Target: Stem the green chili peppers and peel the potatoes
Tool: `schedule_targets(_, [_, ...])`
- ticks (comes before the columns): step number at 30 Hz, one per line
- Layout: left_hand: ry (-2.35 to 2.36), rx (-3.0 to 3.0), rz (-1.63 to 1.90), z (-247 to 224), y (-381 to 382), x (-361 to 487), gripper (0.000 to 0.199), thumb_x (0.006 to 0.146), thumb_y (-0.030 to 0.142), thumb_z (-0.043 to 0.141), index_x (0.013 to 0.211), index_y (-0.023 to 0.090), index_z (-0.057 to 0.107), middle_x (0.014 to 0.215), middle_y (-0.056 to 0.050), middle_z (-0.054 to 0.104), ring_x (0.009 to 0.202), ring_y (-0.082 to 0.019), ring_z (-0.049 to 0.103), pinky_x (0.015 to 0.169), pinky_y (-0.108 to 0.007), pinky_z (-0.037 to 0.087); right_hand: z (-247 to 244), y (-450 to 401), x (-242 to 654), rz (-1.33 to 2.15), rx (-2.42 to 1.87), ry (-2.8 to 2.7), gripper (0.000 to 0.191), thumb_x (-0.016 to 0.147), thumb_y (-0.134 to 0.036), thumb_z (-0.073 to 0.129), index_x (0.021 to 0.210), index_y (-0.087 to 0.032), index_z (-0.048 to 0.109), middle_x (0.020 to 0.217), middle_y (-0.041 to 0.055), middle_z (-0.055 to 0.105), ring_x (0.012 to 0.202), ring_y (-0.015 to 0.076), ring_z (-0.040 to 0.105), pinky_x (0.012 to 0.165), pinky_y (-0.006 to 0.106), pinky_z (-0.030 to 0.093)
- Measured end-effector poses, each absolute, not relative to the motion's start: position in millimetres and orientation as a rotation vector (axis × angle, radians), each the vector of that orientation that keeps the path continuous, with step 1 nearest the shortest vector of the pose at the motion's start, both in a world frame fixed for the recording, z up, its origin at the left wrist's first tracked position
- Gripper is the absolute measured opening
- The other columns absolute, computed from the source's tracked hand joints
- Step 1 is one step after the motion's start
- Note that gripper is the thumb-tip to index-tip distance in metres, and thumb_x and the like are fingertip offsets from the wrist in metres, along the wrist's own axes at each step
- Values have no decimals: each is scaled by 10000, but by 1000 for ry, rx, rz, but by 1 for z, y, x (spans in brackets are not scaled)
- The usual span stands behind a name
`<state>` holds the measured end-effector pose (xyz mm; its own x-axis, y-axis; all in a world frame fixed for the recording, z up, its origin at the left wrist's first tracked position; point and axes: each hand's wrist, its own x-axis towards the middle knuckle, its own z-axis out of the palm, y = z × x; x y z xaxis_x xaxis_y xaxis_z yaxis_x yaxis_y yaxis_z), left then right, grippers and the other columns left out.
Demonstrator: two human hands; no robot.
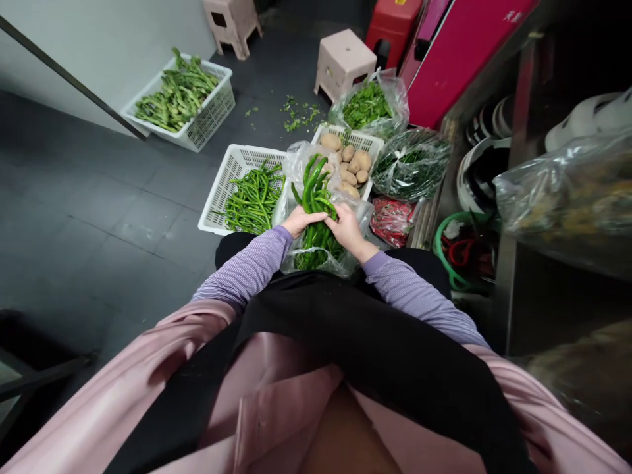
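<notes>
My left hand [299,222] and my right hand [347,230] are closed around a bunch of long green peppers [312,185], one hand on each side. The peppers' curved tips point away from me. Under my hands an open clear plastic bag [295,260] holds more green peppers [320,240]. Just left of it stands a white basket [217,192] with thin green peppers [257,196] in it. Behind the bag, a second white basket [372,146] contains potatoes [355,164]. My fingertips are partly hidden by the peppers.
A white basket of green vegetables [178,95] stands by the wall. Bagged leafy greens [368,105], a bag of dark greens [409,164] and bagged red peppers [392,219] lie to the right, near a green basket [447,263]. Stools [345,56] stand behind; leaf scraps litter the floor.
</notes>
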<state>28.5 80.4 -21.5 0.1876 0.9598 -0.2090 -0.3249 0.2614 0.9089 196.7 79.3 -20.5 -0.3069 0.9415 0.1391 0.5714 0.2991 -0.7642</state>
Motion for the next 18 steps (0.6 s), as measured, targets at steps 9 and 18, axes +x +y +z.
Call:
schedule_targets(9, [1046, 936, 1323, -1, 67, 20, 591, 444, 363, 986, 943, 144, 757, 1022, -89, 765, 1052, -296, 699, 1034, -422, 509, 8, 42, 159, 608, -1286, -2090, 605, 904, -164, 472, 1500, -66, 432, 1255, 231, 544, 1231, 362, 543, 1095, 583, 481])
schedule_targets(18, [875, 710, 1189, 2, 69, -7, 487, 439, 315, 943, 823, 123, 712, 825, -84, 756, 909, -301, 743, 891, -410, 582, 22, 69, 158, 884, -1228, -1990, 274, 904, -225, 525, 1109, -183, 702, 987, 90, 648, 871, 224, 643, 894, 426, 569])
